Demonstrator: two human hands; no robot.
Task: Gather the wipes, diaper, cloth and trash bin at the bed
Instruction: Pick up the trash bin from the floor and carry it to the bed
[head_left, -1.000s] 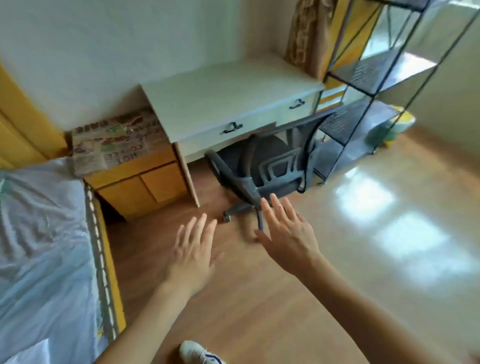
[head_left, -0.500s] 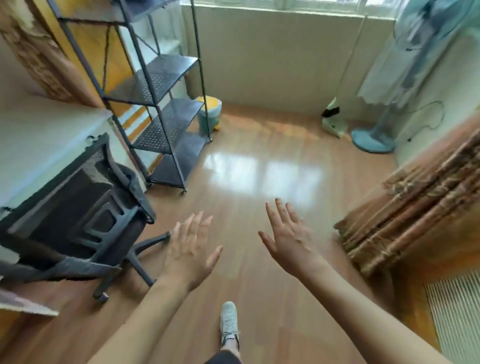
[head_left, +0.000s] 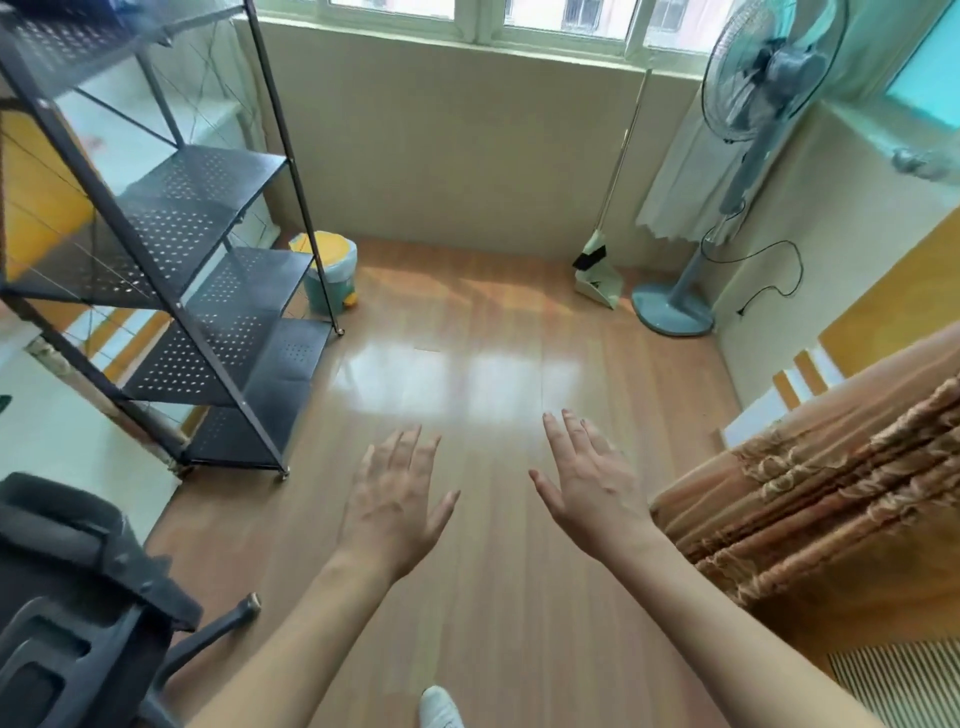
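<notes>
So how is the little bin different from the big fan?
The bin is short and squat, with a yellow lid; the fan is tall and thin on a pole, with a round cage on top. The bin sits by the black shelf on the left; the fan stands in the right corner. Both are bluish and stand on the floor.

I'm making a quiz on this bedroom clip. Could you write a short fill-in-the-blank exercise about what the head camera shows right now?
1. The trash bin with the yellow lid stands on the floor beside the black metal ____.
2. The left hand and right hand are both ____, holding nothing.
3. The standing fan is near the window, to the ____ of the dustpan.

Missing words: shelf; open; right
</notes>
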